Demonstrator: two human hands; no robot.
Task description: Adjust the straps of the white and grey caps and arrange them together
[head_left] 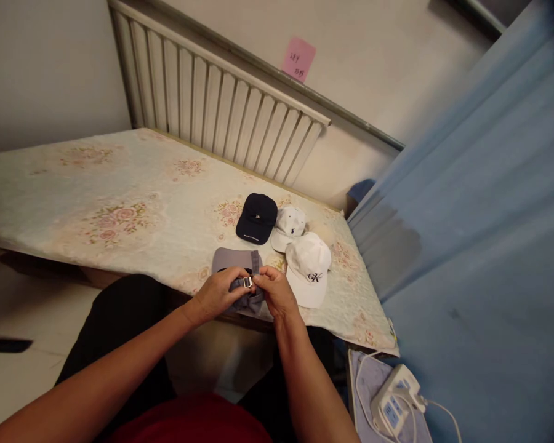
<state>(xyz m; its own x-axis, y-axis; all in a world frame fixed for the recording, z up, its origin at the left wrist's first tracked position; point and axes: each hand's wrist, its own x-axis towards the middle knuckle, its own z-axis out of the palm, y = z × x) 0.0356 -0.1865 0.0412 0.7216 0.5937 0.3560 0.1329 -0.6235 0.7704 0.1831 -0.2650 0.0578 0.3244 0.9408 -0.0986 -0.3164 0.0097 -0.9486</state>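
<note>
A grey baseball cap (233, 259) is held at the near edge of the bed, its brim pointing away from me. My left hand (219, 290) is closed on its back strap beside a square metal buckle (247, 282). From the other side, my right hand (276, 291) pinches the strap close to the buckle. Part of the cap's crown is hidden behind my fingers. Just beyond lies a black cap (257, 218). To its right rest a white cap with a small dark emblem (290, 226) and a larger white cap with black letters (310, 267).
The bed (166, 212) has a pale flowered cover. Behind it stands a radiator (221, 111) under a pink note (298, 59). A blue curtain (466, 215) hangs on the right. A white power strip (394, 403) with cables sits at the lower right.
</note>
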